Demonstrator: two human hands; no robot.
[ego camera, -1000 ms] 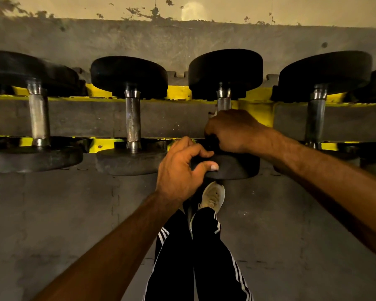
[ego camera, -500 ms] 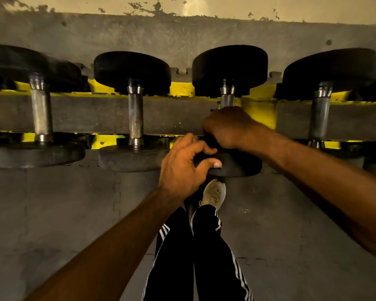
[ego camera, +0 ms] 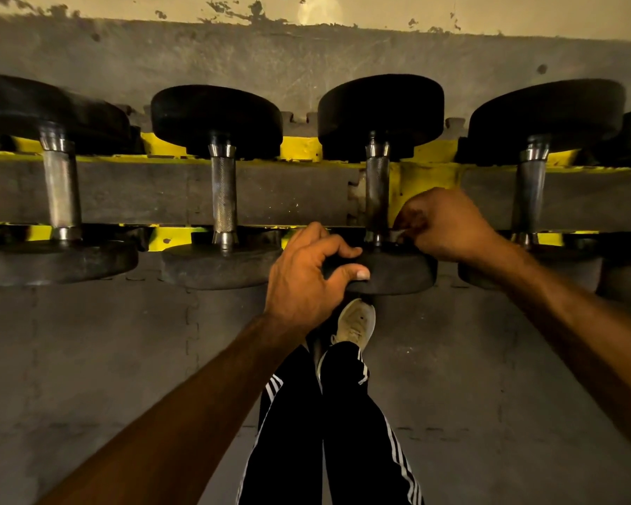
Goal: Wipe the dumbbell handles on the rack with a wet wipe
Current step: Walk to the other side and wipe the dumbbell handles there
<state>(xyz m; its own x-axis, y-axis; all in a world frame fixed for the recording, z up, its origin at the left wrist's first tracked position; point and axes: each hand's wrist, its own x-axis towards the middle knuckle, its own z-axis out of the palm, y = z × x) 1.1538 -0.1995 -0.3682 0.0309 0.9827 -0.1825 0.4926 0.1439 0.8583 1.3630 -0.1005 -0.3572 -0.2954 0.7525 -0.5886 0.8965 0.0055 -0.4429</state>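
head view, looking down on the rack (ego camera: 430,176): yellow frame, two rails, dumbbells laid across them with handles running away from the camera.

the dumbbell (ego camera: 379,114) being worked on is third from the left. its knurled handle (ego camera: 377,198) is fully exposed between the rails. its near head (ego camera: 401,273) is seated on the front rail.

left hand (ego camera: 306,278): clamped on the left edge of the near head. fingers are curled over the top, and the thumb (ego camera: 357,275) is pressed on the front face.

right hand (ego camera: 445,227): fingers curled tight. a small pale scrap, read as the wet wipe (ego camera: 397,234), is pinched at the fingertips. most of it is hidden inside the hand. it is held just right of the handle's lower collar, above the near head. contact with the metal cannot be told.

the far-left dumbbell (ego camera: 61,187), second dumbbell (ego camera: 223,195) and fourth dumbbell (ego camera: 529,191) are parked on the same rails, with no hand on them. part of one more is cut off at the right edge.

grey interlocking floor mats (ego camera: 88,359) are seen under and behind the rack. a scuffed pale wall (ego camera: 124,5) runs along the top. legs (ego camera: 361,431) in black trousers with white side stripes are seen at the bottom centre. one light shoe (ego camera: 356,322) is placed directly below the near head.
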